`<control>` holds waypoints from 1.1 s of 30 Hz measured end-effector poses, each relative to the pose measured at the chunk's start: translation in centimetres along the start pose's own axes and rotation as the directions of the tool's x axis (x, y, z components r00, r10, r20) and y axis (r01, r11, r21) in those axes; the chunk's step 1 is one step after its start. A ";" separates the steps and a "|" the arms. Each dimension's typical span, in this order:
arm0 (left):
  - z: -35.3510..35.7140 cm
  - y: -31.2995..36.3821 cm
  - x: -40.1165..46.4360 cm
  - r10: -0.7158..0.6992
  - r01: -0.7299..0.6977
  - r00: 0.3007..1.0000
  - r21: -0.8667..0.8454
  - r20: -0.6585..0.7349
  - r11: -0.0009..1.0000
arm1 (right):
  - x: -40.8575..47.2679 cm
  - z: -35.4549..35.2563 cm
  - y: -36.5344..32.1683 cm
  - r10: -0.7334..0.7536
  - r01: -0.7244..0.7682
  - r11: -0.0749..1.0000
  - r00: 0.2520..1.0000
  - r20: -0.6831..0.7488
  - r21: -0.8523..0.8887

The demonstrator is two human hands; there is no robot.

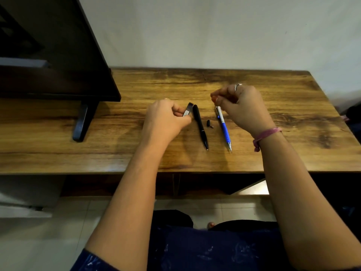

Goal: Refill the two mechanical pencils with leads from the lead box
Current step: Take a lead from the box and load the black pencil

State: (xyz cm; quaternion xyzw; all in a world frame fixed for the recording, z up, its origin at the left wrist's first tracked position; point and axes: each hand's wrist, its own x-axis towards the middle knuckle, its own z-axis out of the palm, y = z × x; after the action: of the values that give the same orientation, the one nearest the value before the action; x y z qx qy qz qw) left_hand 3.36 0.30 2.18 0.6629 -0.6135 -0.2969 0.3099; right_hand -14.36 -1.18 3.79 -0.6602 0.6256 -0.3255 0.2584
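Your hands, arms and clothing as seen from above

Your right hand [241, 106] wears a silver ring [237, 86] on one finger and a pink band [266, 134] round the wrist. Your left hand [166, 118] shows a thin gold ring [166, 98]. Both forearms are bare; your short sleeve [88, 262] and lap garment [205, 249] are dark blue with pale markings.

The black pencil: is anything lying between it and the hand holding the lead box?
Nothing visible does. The left hand holds the lead box right beside the black pencil. The small cap lies on the pencil's other side, toward the blue pencil.
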 end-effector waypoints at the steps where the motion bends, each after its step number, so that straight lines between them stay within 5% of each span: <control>1: 0.1 -0.4 0.2 -0.067 0.066 0.997 0.018 0.024 0.998 | 0.0 0.0 0.4 0.008 -0.004 0.992 0.999 0.032 -0.124; 7: 1.6 -2.1 1.1 -0.306 0.296 0.950 0.135 0.059 0.945 | -0.1 0.3 1.2 0.066 0.013 0.883 0.986 0.152 -0.469; 20: 2.1 -1.6 1.2 -0.345 0.335 0.935 0.107 0.085 0.936 | -0.3 1.6 1.4 0.101 0.018 0.836 0.977 0.186 -0.549; 26: 1.2 -0.6 0.5 -0.161 0.162 0.987 0.049 -0.013 0.986 | -0.3 0.9 1.2 0.101 0.011 0.875 0.973 0.205 -0.483; 33: 3.3 1.5 0.1 -0.059 0.058 0.998 0.118 0.004 0.991 | -0.3 -1.1 1.2 0.119 -0.119 0.978 0.993 -0.008 -0.172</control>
State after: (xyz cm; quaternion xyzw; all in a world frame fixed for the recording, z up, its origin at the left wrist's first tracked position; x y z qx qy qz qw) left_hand -0.11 -0.03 1.31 0.6967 -0.6112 -0.2717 0.2593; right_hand -16.03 -0.96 3.60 -0.6419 0.6894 -0.2535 0.2201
